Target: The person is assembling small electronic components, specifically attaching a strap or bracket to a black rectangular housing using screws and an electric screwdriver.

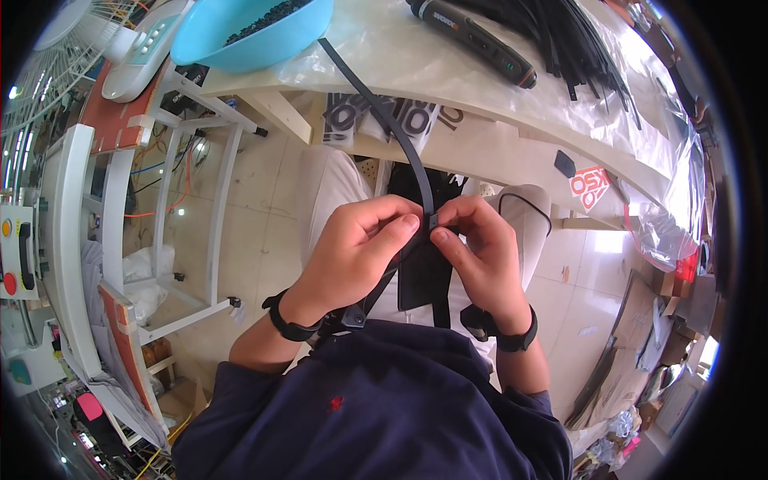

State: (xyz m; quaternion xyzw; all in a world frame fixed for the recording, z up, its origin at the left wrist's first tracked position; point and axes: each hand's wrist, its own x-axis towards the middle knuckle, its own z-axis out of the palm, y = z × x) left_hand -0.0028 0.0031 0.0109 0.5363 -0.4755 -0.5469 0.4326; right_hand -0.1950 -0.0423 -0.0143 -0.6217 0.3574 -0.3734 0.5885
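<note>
A long, flat black strap (392, 124) runs from the table edge down to my two hands, which meet over my lap. The thumb and fingers of my left hand (360, 244) are closed on the strap's near end. Close beside it, my right hand (486, 252) pinches the same end, where a small dark grey piece (434, 221) shows between the fingertips. Whether that piece is a separate buckle or a folded strap end is too small to tell. Beneath the hands, a dark cloth-like piece (424, 280) lies across my lap.
On the plastic-covered table stands a light blue basin (188, 44) holding small black parts. A black cordless screwdriver (476, 44) and a bundle of black straps (572, 44) lie to its right. A white metal frame (220, 216) stands at left; flattened cardboard (612, 360) leans at right.
</note>
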